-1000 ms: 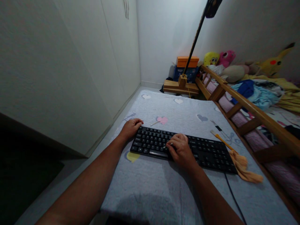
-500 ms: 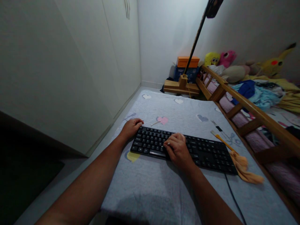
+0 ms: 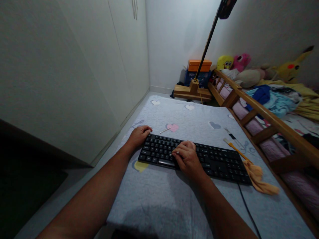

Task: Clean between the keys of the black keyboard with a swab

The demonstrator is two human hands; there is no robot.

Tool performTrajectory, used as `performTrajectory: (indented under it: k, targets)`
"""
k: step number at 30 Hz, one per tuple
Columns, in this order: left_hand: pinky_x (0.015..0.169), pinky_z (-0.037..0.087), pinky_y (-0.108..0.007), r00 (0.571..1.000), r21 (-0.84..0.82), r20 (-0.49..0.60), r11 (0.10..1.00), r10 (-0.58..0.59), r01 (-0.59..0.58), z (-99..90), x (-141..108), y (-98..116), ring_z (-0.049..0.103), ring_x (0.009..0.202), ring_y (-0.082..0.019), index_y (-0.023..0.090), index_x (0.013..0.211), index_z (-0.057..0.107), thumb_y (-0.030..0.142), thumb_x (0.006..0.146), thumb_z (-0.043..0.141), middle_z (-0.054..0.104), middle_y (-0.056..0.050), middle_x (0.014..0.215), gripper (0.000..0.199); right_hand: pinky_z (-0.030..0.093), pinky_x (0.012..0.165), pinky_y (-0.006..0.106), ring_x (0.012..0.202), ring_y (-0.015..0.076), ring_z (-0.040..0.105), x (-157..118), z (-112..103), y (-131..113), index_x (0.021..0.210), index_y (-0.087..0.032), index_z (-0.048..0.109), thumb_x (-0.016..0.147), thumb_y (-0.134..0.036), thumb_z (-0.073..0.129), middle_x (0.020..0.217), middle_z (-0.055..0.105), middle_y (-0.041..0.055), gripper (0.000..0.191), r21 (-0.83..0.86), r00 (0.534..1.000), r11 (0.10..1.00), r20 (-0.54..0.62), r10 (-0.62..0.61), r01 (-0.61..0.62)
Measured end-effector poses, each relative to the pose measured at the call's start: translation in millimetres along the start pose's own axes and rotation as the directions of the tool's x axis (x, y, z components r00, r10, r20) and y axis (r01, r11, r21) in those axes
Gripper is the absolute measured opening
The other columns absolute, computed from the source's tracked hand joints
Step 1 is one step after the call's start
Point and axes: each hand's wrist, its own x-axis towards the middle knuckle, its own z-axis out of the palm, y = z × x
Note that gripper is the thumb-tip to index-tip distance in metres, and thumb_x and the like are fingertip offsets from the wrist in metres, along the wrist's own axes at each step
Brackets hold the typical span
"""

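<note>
A black keyboard (image 3: 219,166) lies slightly slanted on a light blue cloth with hearts (image 3: 154,196). My left hand (image 3: 140,135) rests at the keyboard's upper left corner, its fingers closed round the edge. Over the middle keys is my right hand (image 3: 186,156), pinching a thin white-tipped stick, perhaps a cotton swab, whose tip shows near the keys. Most of that stick is hidden by the fingers. Another cotton swab (image 3: 164,130) lies on the cloth behind the keyboard, across a pink heart.
Right of the keyboard lie an orange cloth (image 3: 259,179), a brush with a yellow handle (image 3: 236,150) and a black-and-metal tool (image 3: 232,136). A wooden bed rail (image 3: 269,113) borders the right side. A lamp-like pole on a wooden base (image 3: 191,91) stands beyond.
My right hand has shifted slightly left over the keys with the small stick. My left hand stays at the keyboard's corner.
</note>
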Motion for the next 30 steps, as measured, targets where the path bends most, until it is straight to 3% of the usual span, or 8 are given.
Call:
performTrajectory:
  k: [16, 22, 30]
  targets:
    - [0.082, 0.048, -0.035, 1.0, 0.006, 0.004, 1.0, 0.009, -0.009, 0.1, 0.9, -0.4, 0.067, 0.086, -0.024, 0.016, 0.092, 0.075, 0.035, 0.081, 0.048, 0.075, -0.008, 0.092, 0.035, 0.027, 0.102, 0.046, 0.093, 0.0205, 0.053, -1.8, -2.0, -8.6, 0.075, -0.02, 0.066, 0.09, -0.016, 0.059, 0.076, 0.067, 0.0013, 0.017, 0.018, 0.998, 0.999, 0.042, -0.05, 0.049]
    - [0.084, 0.048, -0.035, 1.0, -0.009, -0.001, 1.0, 0.017, -0.017, 0.3, 1.3, -3.3, 0.067, 0.087, -0.024, 0.016, 0.092, 0.074, 0.034, 0.082, 0.047, 0.075, -0.007, 0.093, 0.034, 0.029, 0.098, 0.043, 0.092, 0.0204, 0.053, 3.8, -1.7, -6.5, 0.077, -0.02, 0.067, 0.091, -0.016, 0.058, 0.079, 0.069, 0.0018, 0.017, -0.011, 1.0, 1.0, 0.019, -0.013, 0.013]
    - [0.081, 0.048, -0.034, 1.0, -0.022, -0.006, 1.0, 0.018, -0.019, 0.9, 0.6, -4.0, 0.066, 0.083, -0.023, 0.016, 0.091, 0.073, 0.033, 0.082, 0.048, 0.075, -0.007, 0.091, 0.032, 0.031, 0.093, 0.042, 0.091, 0.0203, 0.055, 13.0, -2.3, -4.1, 0.079, -0.021, 0.071, 0.089, -0.016, 0.063, 0.078, 0.069, 0.0015, 0.013, -0.072, 0.994, 0.997, 0.098, 0.049, -0.042]
